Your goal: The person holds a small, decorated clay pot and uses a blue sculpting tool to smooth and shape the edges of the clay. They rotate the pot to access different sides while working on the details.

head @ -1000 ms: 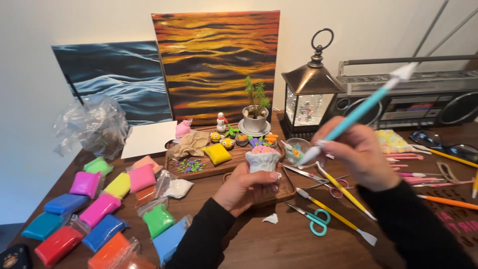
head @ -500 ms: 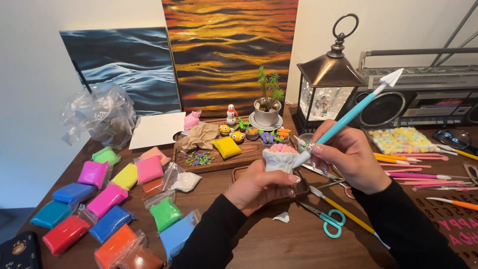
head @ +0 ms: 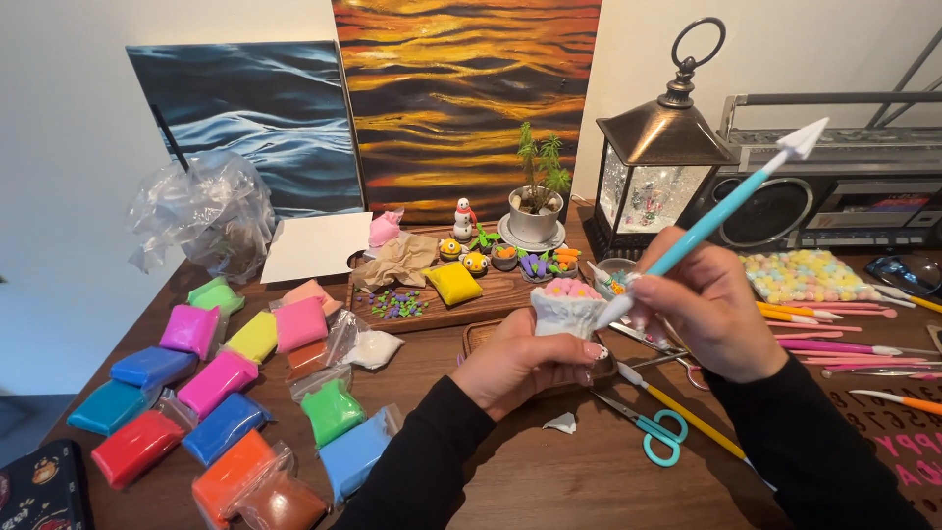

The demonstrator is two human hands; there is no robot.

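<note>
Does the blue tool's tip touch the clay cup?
Touching. In the head view, the white tip of the blue tool, held in the right hand, rests against the clay cup held by the left hand.

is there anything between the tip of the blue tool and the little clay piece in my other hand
Nothing visible. The right hand holds the blue modelling tool with its lower tip right at the white clay piece held in the left hand.

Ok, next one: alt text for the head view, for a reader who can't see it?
A left hand holds a small white clay cup with pink top while the right hand works it with a blue modelling tool. Colourful clay packets, scissors and a lantern sit on the wooden table.
</note>
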